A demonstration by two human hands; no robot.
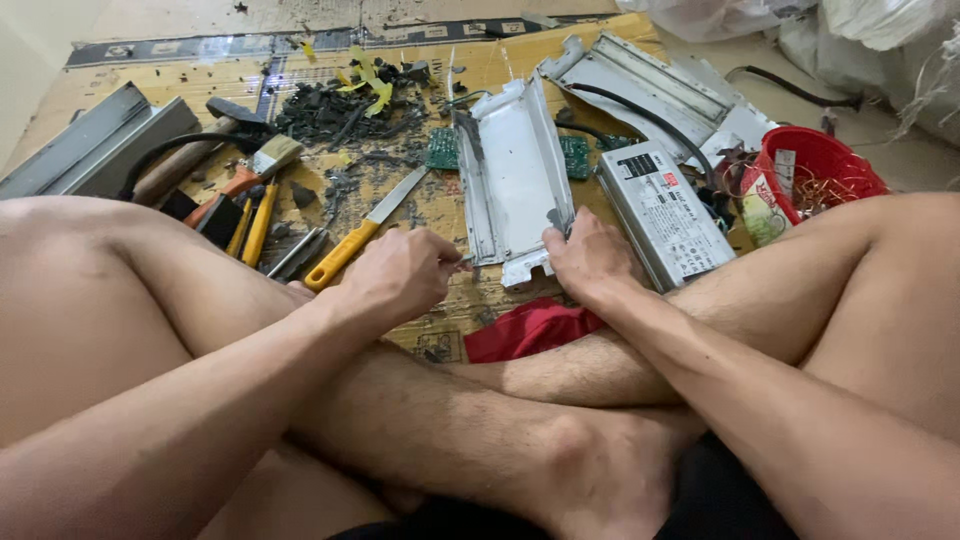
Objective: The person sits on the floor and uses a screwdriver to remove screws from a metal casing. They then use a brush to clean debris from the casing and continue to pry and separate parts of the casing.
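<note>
You sit cross-legged on the floor, and the landmark is the white metal tray (515,175) lying open-side up on a cardboard sheet (140,85) before your shins. Far left of the tray lie grey metal channels (85,150). Nearer it rest a wooden-handled hammer (185,160), a small brush (262,160) and yellow-handled pliers (255,225). Just left of the tray, a yellow-handled knife (365,232) lies with its blade pointing toward a heap of dark scraps (335,110) up and left of the tray.

Your left hand (400,278) hovers at the tray's near-left corner, its grip closed in a pinch; what it pinches is too small to tell. Your right hand (590,262) presses on the tray's near-right corner, fingers together over the edge.

A green circuit board (445,148) peeks out behind the tray. Just right of the tray sits a silver power supply box (665,212), and farther right a red basket (825,170) holds copper wire. A red cloth (525,328) lies below the tray.

My judgement: the tray's torn edges look sharp, so a slipping hand could be cut, and the knife lies close to your bare leg.
</note>
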